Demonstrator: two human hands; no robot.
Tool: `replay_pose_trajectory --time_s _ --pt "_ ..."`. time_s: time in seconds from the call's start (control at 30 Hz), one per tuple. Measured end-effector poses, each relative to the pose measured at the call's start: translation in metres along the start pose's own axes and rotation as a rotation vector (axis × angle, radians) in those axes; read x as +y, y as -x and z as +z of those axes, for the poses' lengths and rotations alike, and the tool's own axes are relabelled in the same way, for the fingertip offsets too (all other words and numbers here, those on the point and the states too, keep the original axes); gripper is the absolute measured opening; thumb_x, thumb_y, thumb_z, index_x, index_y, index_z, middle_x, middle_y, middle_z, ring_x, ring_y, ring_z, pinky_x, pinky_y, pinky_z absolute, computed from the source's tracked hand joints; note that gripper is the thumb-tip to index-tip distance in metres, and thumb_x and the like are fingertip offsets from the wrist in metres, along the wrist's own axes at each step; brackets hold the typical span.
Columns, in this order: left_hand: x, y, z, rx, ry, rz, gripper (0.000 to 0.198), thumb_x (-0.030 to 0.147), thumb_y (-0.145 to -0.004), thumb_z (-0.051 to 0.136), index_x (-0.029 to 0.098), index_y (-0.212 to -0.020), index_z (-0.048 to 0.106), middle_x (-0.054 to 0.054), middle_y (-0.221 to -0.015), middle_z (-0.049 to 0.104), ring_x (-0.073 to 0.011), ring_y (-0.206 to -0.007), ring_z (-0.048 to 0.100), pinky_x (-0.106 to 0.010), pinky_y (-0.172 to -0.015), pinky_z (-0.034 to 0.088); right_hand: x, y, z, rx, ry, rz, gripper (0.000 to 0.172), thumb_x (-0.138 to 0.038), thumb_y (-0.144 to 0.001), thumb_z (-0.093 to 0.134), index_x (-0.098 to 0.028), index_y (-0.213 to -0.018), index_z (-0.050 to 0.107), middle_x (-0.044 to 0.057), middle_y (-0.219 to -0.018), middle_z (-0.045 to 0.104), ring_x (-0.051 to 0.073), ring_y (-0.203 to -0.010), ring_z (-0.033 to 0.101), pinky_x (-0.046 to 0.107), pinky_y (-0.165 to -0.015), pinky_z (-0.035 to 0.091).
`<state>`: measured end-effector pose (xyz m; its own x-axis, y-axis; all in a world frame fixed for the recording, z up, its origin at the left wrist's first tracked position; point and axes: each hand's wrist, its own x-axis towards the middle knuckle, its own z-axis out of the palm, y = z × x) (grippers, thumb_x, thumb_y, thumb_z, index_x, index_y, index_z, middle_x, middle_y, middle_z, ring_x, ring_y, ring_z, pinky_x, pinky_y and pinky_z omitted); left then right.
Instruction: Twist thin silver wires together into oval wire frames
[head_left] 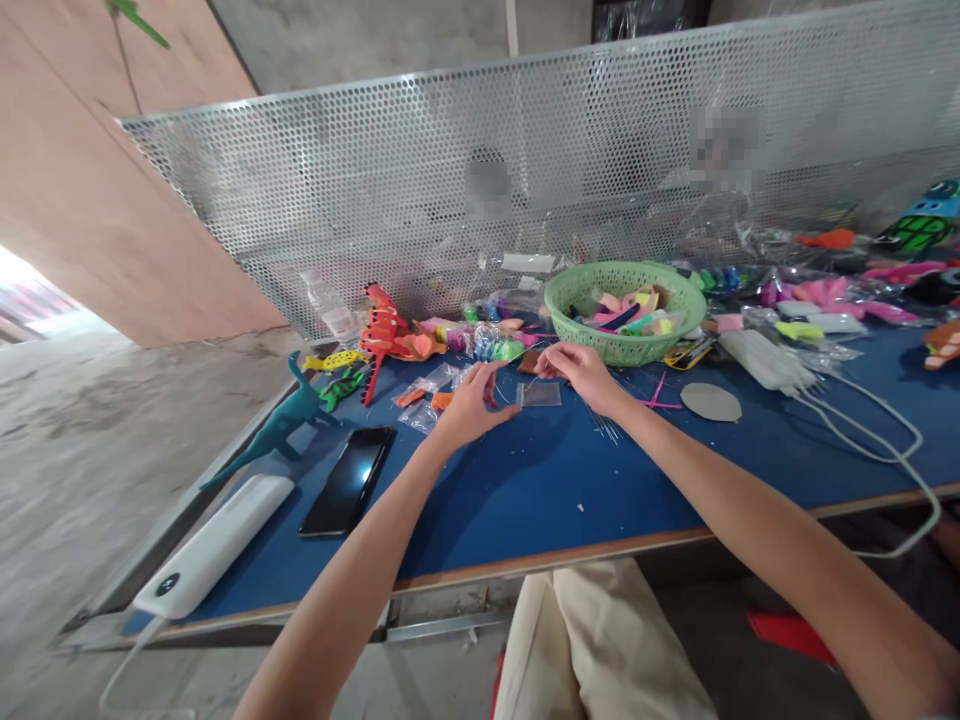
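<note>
My right hand [576,370] is closed in a pinch above the table, with a thin pale wire [525,379] at its fingertips. My left hand [472,405] is beside it, thumb and fingers apart. The wire reaches towards the left fingers, but whether they touch it is too fine to make out. Below and between the hands lies a small clear plastic bag [539,395]. Several thin metal pins or wires [604,424] lie under my right wrist. To the left of my left hand are small bags with orange pieces [424,398].
A green basket [562,318] of colourful pieces stands behind my right hand. Left are a black phone [346,482], a white power bank [217,545], a teal dinosaur [281,425] and a red dinosaur [382,325]. A white power strip [765,360] with cables lies right; a perforated metal screen [420,150] borders the back.
</note>
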<state>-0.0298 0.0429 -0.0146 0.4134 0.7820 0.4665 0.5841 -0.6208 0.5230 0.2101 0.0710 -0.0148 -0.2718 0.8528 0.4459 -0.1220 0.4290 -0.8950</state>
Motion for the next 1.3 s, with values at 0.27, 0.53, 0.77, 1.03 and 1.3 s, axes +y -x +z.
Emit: replay_pose_trajectory --time_s 0.27,0.53,0.77,1.03,1.3 --pt "0.024 0.002 0.007 -0.207 0.761 -0.169 0.045 0.049 -0.093 0.060 0.018 -0.126 0.062 -0.007 -0.100 0.063 -0.0198 -0.092 0.064 -0.039 -0.090 0.055 -0.010 0.006 0.011 -0.036 -0.120 0.099 0.030 -0.049 -0.090 0.064 -0.020 -0.094 0.069 -0.001 -0.067 0.064 0.015 -0.057 0.065 0.029 -0.059 0.056" --pt "0.037 -0.003 0.005 -0.087 1.098 -0.371 0.023 0.040 -0.088 0.069 0.017 -0.089 0.063 0.001 -0.073 0.050 -0.0098 -0.063 0.053 -0.024 -0.061 0.055 -0.018 0.014 0.022 -0.176 -0.206 0.189 0.031 -0.048 -0.090 0.065 -0.019 -0.098 0.070 0.000 -0.068 0.061 0.012 -0.054 0.058 0.028 -0.053 0.055" --pt "0.037 -0.002 -0.003 -0.099 1.068 -0.389 0.027 0.042 -0.085 0.071 0.017 -0.091 0.062 0.002 -0.071 0.049 -0.0090 -0.055 0.051 -0.028 -0.050 0.060 -0.021 0.012 0.021 -0.167 -0.277 0.183 0.029 -0.048 -0.086 0.069 -0.019 -0.086 0.066 -0.004 -0.060 0.051 0.011 -0.051 0.052 0.026 -0.049 0.052" --pt "0.031 -0.003 -0.006 -0.110 1.058 -0.363 0.026 0.041 -0.087 0.069 0.017 -0.089 0.059 0.003 -0.067 0.050 -0.0098 -0.055 0.054 -0.033 -0.056 0.063 -0.020 0.011 0.018 -0.178 -0.267 0.178 0.028 -0.046 -0.088 0.068 -0.019 -0.083 0.065 -0.005 -0.058 0.047 0.010 -0.049 0.047 0.026 -0.050 0.049" --pt "0.026 -0.004 -0.003 -0.067 0.969 -0.353 0.028 0.044 -0.087 0.068 0.017 -0.093 0.062 0.001 -0.071 0.054 -0.0111 -0.059 0.056 -0.031 -0.058 0.062 -0.015 0.011 0.018 -0.136 -0.280 0.210 0.029 -0.047 -0.087 0.069 -0.018 -0.087 0.067 -0.003 -0.061 0.056 0.012 -0.052 0.056 0.030 -0.056 0.055"
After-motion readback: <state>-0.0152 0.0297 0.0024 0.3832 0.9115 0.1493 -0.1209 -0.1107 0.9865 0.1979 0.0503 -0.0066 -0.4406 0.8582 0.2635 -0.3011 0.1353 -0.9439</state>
